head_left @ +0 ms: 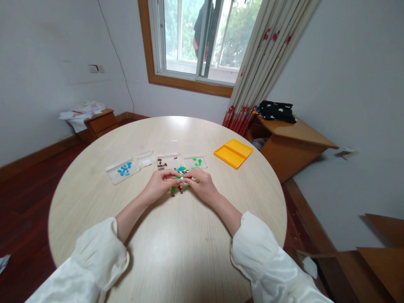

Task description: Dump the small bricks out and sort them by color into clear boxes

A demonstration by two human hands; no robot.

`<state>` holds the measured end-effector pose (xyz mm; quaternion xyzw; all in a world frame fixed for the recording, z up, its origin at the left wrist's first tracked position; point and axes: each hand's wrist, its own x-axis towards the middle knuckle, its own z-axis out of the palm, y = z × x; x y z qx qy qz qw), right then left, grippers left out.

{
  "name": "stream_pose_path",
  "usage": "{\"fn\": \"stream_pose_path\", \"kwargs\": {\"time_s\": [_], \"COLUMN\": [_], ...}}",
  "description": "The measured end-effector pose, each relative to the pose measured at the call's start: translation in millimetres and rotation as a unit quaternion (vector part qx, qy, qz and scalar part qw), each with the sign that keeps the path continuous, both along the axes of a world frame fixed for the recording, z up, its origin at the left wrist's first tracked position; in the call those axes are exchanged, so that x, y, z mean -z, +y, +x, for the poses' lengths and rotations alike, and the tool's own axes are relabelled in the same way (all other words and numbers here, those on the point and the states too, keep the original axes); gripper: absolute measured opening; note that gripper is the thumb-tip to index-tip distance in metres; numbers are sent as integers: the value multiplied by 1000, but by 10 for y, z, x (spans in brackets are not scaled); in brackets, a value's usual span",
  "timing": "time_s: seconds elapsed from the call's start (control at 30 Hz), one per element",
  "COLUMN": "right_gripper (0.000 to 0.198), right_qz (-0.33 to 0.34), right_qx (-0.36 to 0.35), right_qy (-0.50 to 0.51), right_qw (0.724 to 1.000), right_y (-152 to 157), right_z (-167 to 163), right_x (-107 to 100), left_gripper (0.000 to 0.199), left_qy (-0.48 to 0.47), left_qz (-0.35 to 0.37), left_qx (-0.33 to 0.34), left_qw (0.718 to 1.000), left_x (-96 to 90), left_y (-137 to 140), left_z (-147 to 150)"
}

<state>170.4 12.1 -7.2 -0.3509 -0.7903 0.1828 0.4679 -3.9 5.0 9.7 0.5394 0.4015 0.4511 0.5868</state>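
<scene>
My left hand (162,184) and my right hand (202,183) meet at the fingertips above the middle of the table. Both are closed in a pinch on a small pale toy brick (182,178), mostly covered by the fingers. Under and around them lies a mixed pile of small toy bricks (181,170) in blue, green, yellow, white and brown, partly hidden by the hands. Just beyond, one clear box (203,166) contains green bricks (198,161), and another clear box (173,163) has brown bricks (161,163).
At the left, a clear box (115,179) holds blue bricks (125,169). Beside it sits a small clear box (139,161) with something white inside. A yellow divided tray (234,153) lies right of the pile on the round wooden table (179,248). A wooden cabinet (284,147) stands beyond.
</scene>
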Motion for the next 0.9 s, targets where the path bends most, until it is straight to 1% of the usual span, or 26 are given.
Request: {"fn": "stream_pose_path", "kwargs": {"time_s": [0.27,0.43,0.6,0.9], "right_gripper": [15,12,8,11], "right_qz": [-10,5,2,12], "right_qx": [1,-3,0,8], "right_qy": [-17,-20,-30,-30], "right_qw": [1000,1000,1000,999], "right_y": [0,9,1,-18], "right_z": [2,3,0,-7], "right_x": [-3,10,8,-7], "left_gripper": [36,34,31,31], "left_qy": [-1,-10,-14,-10], "left_qz": [-5,-14,-5,12], "left_qx": [6,-1,-8,-24], "left_qw": [1000,1000,1000,1000], "left_x": [-29,-47,-52,-19], "left_y": [-17,-14,-10,13], "left_z": [13,19,23,11]}}
